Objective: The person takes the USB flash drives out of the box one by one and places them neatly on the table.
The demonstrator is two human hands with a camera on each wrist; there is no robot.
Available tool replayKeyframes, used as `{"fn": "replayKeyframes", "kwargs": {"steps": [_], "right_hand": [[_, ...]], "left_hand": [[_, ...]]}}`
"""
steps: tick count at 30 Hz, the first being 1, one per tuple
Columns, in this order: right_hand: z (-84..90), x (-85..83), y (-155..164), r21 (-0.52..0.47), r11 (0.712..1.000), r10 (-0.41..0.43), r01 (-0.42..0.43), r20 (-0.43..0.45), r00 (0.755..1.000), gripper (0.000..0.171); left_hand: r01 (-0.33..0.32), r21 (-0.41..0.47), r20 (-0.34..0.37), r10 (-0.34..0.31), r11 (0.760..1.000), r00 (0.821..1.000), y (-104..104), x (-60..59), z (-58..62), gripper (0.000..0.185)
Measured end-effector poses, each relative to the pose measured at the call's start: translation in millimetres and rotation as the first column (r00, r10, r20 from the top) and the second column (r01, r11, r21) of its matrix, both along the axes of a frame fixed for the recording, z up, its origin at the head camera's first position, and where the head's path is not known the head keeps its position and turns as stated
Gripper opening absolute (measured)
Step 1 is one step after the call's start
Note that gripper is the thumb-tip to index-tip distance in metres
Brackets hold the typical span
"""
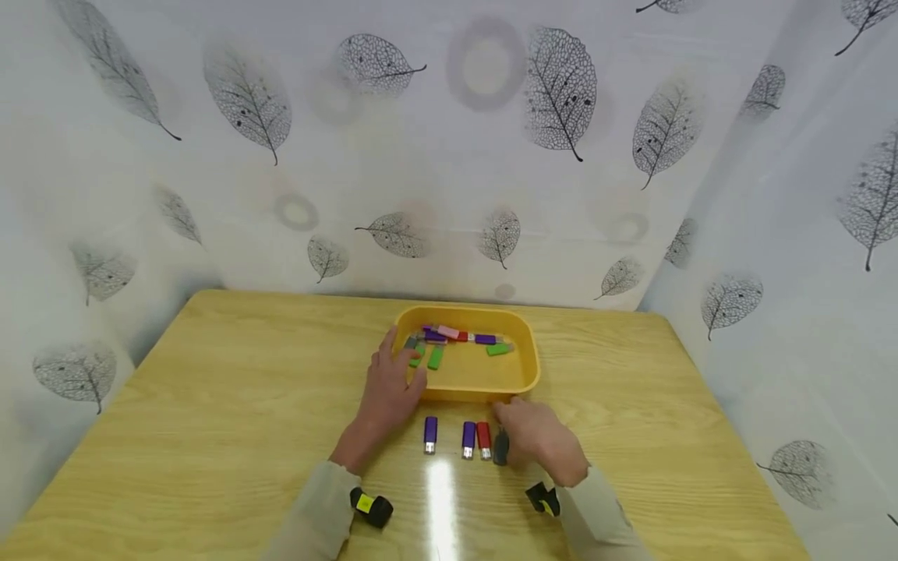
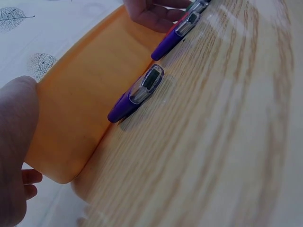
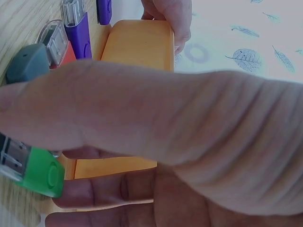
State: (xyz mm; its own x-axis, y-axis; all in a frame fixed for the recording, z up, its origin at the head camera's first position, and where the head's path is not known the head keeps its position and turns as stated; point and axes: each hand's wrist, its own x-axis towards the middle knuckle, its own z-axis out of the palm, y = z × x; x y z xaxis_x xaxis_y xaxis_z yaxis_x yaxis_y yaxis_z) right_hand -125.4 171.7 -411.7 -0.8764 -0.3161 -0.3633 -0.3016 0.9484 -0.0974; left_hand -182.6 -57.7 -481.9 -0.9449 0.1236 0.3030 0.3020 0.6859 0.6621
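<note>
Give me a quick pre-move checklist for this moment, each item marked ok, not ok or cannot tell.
1. Tray steadied: ok; the left hand holds the left end of the yellow tray.
2. Metal ends toward the person: ok for the leftmost purple stick, second purple stick and red stick.
3. Even spacing: not ok; the gap between the two purple sticks is widest among those three.
4. Green stick released: cannot tell; the right hand is at it, thumb hiding part of the contact.
5. Sticks available inside the tray: ok; several remain.
</note>
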Motion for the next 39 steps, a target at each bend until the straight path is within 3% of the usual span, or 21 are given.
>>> {"fn": "replayKeyframes", "kwargs": {"steps": [8, 26, 39], "right_hand": [[-1.2, 1.0, 3, 0.000, 1.000, 0.024, -0.024, -0.040, 0.999, 0.044], [9.4, 0.8, 1, -0.030, 0.999, -0.029, 0.029, -0.001, 1.000, 0.040], [20.6, 6.9, 1, -0.097, 0.995, 0.015, -0.025, -0.102, 0.995, 0.024]], "left_hand": [[-0.005, 0.002, 0.004, 0.005, 1.000, 1.000, 1, 2.4, 1.1, 0.031], [0.011, -0.001, 0.025, -0.011, 1.000, 1.000, 0, 1.0, 2.0, 0.035], [0.009, -0.010, 0.018, -0.009, 1.000, 1.000, 1, 2.1, 2.2, 0.035]]}}
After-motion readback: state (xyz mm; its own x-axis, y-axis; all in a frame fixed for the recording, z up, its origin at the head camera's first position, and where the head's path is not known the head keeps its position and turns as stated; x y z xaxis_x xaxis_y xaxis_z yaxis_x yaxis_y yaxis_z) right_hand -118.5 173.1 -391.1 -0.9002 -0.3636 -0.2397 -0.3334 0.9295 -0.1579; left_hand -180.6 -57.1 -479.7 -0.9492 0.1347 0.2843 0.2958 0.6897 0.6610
